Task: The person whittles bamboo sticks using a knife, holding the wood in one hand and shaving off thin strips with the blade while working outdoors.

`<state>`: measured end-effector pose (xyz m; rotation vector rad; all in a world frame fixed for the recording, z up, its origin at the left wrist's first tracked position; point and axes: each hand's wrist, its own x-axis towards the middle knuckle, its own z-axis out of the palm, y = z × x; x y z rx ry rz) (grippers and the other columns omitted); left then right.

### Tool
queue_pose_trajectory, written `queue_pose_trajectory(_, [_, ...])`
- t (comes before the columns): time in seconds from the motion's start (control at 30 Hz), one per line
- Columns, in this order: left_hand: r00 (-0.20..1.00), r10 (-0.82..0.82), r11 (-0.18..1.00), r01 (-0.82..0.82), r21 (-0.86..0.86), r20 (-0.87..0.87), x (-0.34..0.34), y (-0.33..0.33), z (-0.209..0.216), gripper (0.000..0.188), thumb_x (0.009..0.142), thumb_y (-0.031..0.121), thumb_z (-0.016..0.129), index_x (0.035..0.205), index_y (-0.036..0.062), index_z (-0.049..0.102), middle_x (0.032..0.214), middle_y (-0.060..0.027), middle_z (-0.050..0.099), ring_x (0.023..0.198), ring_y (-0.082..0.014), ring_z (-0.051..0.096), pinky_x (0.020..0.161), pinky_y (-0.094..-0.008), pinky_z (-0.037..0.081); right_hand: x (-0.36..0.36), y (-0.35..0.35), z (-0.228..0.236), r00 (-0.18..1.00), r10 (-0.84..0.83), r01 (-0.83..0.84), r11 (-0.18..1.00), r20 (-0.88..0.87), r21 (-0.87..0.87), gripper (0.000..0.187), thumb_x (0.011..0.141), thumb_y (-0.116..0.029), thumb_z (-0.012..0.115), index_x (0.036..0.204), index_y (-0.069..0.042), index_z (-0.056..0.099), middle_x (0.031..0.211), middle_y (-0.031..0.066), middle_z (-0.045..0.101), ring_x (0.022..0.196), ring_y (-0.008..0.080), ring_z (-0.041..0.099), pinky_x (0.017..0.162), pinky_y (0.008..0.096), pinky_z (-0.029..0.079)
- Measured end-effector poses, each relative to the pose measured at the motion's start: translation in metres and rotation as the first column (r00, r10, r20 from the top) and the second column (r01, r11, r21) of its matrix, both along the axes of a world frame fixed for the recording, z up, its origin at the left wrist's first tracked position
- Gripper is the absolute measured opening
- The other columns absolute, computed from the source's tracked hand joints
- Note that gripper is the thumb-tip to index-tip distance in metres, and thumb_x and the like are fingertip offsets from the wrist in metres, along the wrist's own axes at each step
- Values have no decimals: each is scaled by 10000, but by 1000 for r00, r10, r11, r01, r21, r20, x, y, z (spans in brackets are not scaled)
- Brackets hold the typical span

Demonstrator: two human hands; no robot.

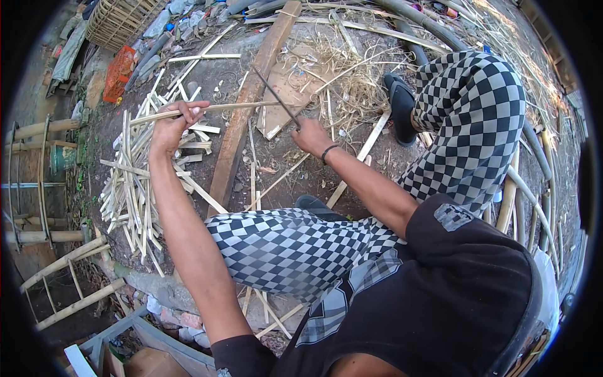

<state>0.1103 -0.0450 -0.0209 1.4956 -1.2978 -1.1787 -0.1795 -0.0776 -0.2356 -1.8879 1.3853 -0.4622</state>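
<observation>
Dirt grnd: strip runs from L hand twd R hand.

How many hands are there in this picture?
2. The left hand is left of centre, holding a pale strip; the right hand is near the middle, gripping a long dark tool. None seem hidden.

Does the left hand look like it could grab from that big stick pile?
Probably yes. The left hand is close to the stick pile with nothing seen between, though it holds a pale strip.
</observation>
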Motion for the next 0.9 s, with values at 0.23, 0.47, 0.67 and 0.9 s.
queue_pose_trajectory(0.23, [998,52,999,-53,-1,-20,-2,4,-2,245,911,-45,591,688,36,528,1133,-244,653,1057,-241,644,924,-301,560,14,18,26,995,47,-43,998,87,-48,279,846,-209,591,1012,15,572,831,274,665,841,456,651,786,547,506])
queue_pose_trajectory(0.47, [989,135,990,-133,48,-60,14,20,-18,319,907,-62,588,628,48,481,1153,-215,643,1167,-300,598,1017,-369,529,23,17,40,998,52,-52,999,19,15,260,850,-209,591,1034,-26,582,862,284,659,873,463,644,783,543,507])
queue_pose_trajectory(0.67, [998,3,1000,-4,-13,-65,-3,8,-12,292,888,-86,598,632,38,528,1103,-222,673,1111,-282,634,952,-340,552,1,0,1,992,-110,107,992,54,62,270,848,-214,576,996,9,607,894,315,647,906,459,638,841,527,495])
queue_pose_trajectory(0.9, [999,42,999,-42,5,13,6,10,-8,281,906,-18,616,652,40,512,1121,-225,658,1104,-287,630,992,-368,533,32,24,67,989,101,-102,995,110,5,293,839,-188,576,1044,20,598,912,312,652,919,476,633,837,535,502])
